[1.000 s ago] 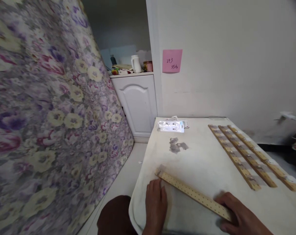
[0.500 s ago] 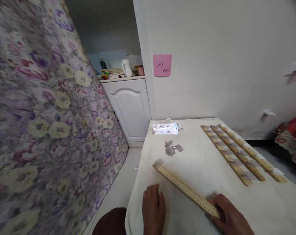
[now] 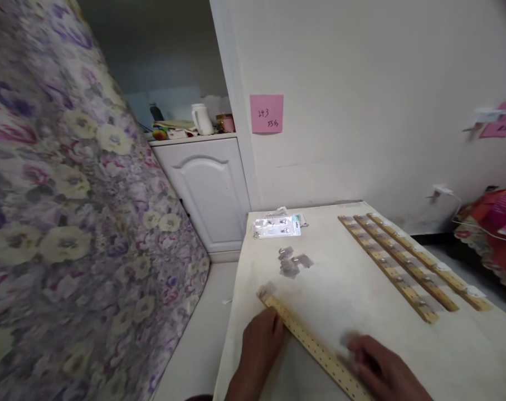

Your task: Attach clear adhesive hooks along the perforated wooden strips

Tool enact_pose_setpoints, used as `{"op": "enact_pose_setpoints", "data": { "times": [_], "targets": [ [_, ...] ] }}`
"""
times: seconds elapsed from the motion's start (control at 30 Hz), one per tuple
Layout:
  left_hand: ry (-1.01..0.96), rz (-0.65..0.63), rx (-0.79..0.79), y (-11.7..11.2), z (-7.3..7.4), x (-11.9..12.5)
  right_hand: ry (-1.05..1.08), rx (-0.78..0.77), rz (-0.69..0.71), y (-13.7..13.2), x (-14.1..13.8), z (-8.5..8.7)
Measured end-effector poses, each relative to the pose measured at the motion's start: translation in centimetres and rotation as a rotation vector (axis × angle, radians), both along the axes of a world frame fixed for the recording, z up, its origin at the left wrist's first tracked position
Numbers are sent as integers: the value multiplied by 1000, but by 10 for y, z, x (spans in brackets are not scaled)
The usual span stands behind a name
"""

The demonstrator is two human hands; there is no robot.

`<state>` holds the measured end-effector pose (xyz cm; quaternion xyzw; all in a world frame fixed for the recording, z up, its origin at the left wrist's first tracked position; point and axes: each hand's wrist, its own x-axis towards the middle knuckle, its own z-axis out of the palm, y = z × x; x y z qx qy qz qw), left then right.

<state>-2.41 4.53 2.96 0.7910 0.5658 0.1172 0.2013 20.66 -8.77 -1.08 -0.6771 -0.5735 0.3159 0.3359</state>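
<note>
A long wooden strip (image 3: 307,345) with rows of small holes lies slantwise on the white table (image 3: 361,278) near its front edge. My left hand (image 3: 259,348) rests flat beside the strip's left end, its fingertips touching it. My right hand (image 3: 382,370) lies over the strip's right end, blurred by motion, with the fingers spread. A small clear hook (image 3: 267,289) sits at the strip's far left tip. Loose clear hooks (image 3: 292,262) lie a little beyond it.
Three wooden strips (image 3: 407,262) with hooks lie side by side at the table's right. A blister pack (image 3: 277,225) sits at the back left. A flowered mattress (image 3: 69,195) leans on the left. A white cabinet (image 3: 207,189) stands behind, and a pink note (image 3: 266,113) is on the wall.
The view has swung to the right. My left hand has moved up against the strip's left end. My right hand has slid along the strip and is blurred.
</note>
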Motion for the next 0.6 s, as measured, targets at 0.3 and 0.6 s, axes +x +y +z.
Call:
{"op": "enact_pose_setpoints", "data": {
  "times": [0.3, 0.6],
  "targets": [
    [-231, 51, -98, -3, -13, -5, 441, -11, -280, 172, 22, -2],
    [-325, 71, -117, -5, -6, -3, 481, -32, -339, 199, 18, -7]
  ]
}}
